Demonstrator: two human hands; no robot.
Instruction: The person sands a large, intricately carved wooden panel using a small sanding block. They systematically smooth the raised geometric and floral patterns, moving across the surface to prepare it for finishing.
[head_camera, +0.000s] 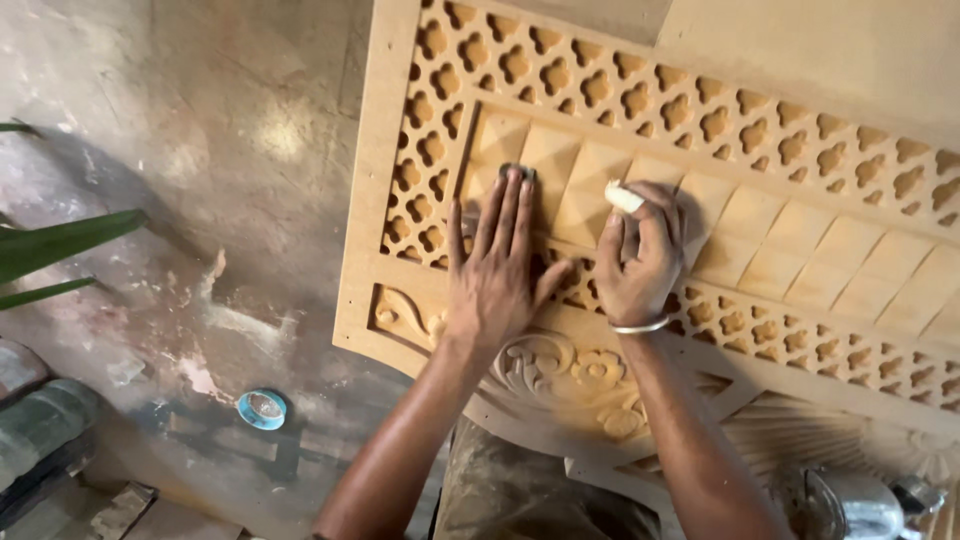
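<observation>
Pressing flat with fingers (505, 205) spread and straight, the left hand (497, 270) is laid on the tan carved wooden panel with pierced lattice and raised pyramid squares (760, 160); a small dark piece (517, 169) is just seen under the fingertips. A small pale folded pad (623, 198) is pinched in the curled fingers of the right hand (640, 262), against the pyramid row. A round blue-rimmed lid (262, 408) lies on the floor (200, 150), well apart.
</observation>
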